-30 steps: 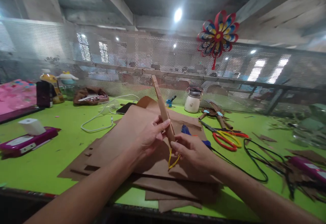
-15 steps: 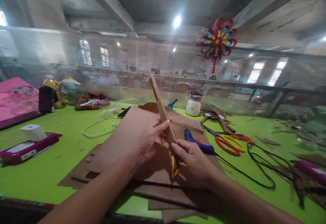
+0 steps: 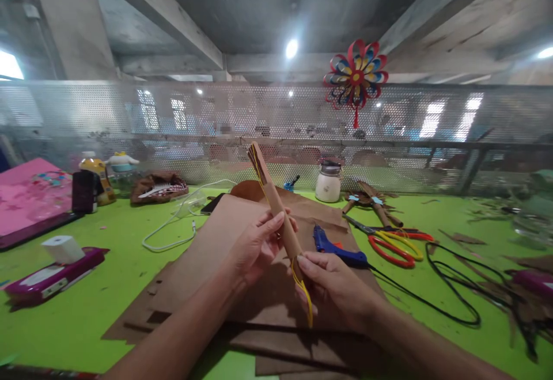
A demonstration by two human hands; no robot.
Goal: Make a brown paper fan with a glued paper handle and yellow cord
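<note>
My left hand (image 3: pixel 254 244) grips a rolled brown paper tube (image 3: pixel 272 198) around its middle, holding it tilted up and away from me. A yellow string (image 3: pixel 305 293) hangs out of the tube's lower end, and a bit of yellow shows at the top end too. My right hand (image 3: pixel 334 291) pinches that string just below the tube. Both hands hover over a stack of brown paper sheets (image 3: pixel 207 265) lying on the green table (image 3: pixel 108 265).
A blue glue gun (image 3: pixel 337 246) with a black cord, and red-and-yellow scissors (image 3: pixel 395 246), lie to the right. A white jar (image 3: pixel 328 184), a white cable (image 3: pixel 173 230), a pink box (image 3: pixel 47 273) and bottles stand around. A mesh fence with a paper pinwheel (image 3: pixel 355 78) closes the back.
The view has tilted up a little. My right hand has drawn the yellow string further down out of the tube, so it now hangs longer. My left hand keeps its grip.
</note>
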